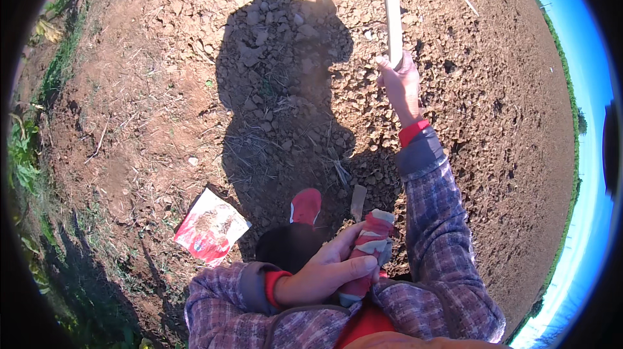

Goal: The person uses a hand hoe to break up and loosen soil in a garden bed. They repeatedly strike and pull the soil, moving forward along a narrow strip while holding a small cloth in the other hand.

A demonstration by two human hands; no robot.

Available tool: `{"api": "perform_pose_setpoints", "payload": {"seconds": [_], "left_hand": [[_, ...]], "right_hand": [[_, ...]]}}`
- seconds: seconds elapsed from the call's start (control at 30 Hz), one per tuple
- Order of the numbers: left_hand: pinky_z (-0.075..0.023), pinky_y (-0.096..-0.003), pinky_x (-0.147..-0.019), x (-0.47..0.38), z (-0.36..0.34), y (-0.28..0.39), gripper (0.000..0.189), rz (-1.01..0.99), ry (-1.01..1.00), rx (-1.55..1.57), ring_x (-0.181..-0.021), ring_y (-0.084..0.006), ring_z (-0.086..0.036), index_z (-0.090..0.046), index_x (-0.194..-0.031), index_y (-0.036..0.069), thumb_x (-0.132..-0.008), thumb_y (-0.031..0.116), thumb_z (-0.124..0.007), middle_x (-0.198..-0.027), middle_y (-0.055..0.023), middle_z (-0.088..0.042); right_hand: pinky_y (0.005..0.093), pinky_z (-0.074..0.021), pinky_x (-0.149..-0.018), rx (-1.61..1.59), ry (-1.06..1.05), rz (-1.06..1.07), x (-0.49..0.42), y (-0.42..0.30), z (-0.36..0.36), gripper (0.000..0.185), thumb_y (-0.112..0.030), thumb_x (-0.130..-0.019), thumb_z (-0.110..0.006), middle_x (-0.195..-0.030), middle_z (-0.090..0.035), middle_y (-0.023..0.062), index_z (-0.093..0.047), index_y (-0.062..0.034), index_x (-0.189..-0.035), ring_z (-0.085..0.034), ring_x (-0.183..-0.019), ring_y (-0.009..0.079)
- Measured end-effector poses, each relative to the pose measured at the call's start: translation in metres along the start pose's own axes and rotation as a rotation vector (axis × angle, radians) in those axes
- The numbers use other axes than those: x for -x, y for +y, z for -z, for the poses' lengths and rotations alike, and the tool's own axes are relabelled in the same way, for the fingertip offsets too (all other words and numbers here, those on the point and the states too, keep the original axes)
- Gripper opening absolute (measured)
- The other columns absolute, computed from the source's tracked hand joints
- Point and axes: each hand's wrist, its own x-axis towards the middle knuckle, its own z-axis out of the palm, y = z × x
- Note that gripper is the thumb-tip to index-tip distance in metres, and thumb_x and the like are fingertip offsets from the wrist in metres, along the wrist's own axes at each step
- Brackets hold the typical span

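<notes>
My left hand is closed around a bunched red and greyish-white cloth, possibly a pair of work gloves, close to my body. Stretched out ahead, my right hand grips a pale wooden pole near its lower visible end. The pole runs out of view at the top, so its far end is hidden. Just beyond the cloth, a flat greyish-brown piece shows on the ground; I cannot tell what it is.
A red-and-white open bag or packet with soil on it lies to the left. My red shoe stands on cloddy brown soil. Green plants edge the left side. A thin pale stick lies farther off on the right.
</notes>
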Motion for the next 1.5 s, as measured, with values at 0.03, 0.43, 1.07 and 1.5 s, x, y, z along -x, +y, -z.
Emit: {"api": "perform_pose_setpoints", "payload": {"seconds": [0.03, 0.43, 1.07, 1.5], "left_hand": [[-0.0438, -0.0282, -0.087, 0.000, 0.001, 0.002, 0.064, -0.027, 0.009, 0.002, -0.098, -0.0117, -0.053, -0.024, -0.140, 0.003, -0.090, 0.019, -0.060, -0.114, -0.0052, -0.050], [-0.0445, -0.0296, -0.085, 0.000, 0.000, 0.003, 0.061, -0.078, 0.054, 0.028, -0.090, -0.0140, -0.057, -0.026, -0.139, 0.002, -0.089, 0.017, -0.059, -0.114, -0.0091, -0.052], [-0.0477, -0.0241, -0.064, -0.005, -0.037, -0.043, 0.043, -0.105, -0.043, -0.069, -0.079, -0.0125, -0.056, -0.043, -0.119, 0.003, -0.089, 0.029, -0.060, -0.100, -0.0090, -0.054], [-0.0472, -0.0255, -0.059, -0.033, -0.053, -0.113, 0.028, 0.081, -0.104, -0.446, -0.070, -0.0115, -0.057, -0.049, -0.115, 0.004, -0.090, 0.016, -0.052, -0.092, -0.0061, -0.058]], "right_hand": [[0.0321, -0.0455, -0.054, 0.145, 0.087, 0.319, -0.020, -0.004, -0.017, 0.020, -0.009, -0.083, -0.065, -0.062, -0.052, 0.0024, -0.049, -0.0035, -0.093, -0.055, -0.059, 0.0132], [0.0461, -0.0504, -0.075, 0.910, -0.434, -0.177, 0.068, 0.174, -0.019, 0.026, -0.024, -0.081, -0.059, -0.085, -0.065, 0.0182, -0.054, -0.0040, -0.098, -0.064, -0.084, 0.0368], [0.0464, -0.0499, -0.075, 0.795, -0.466, -0.346, 0.224, 0.118, 0.061, 0.040, -0.038, -0.075, -0.068, -0.088, -0.066, 0.0187, -0.059, -0.0053, -0.097, -0.063, -0.086, 0.0373], [0.0458, -0.0479, -0.073, 0.803, -0.311, -0.660, 0.503, 0.052, 0.246, 0.032, -0.027, -0.074, -0.068, -0.081, -0.063, 0.0194, -0.058, -0.0016, -0.091, -0.062, -0.079, 0.0373]]}}
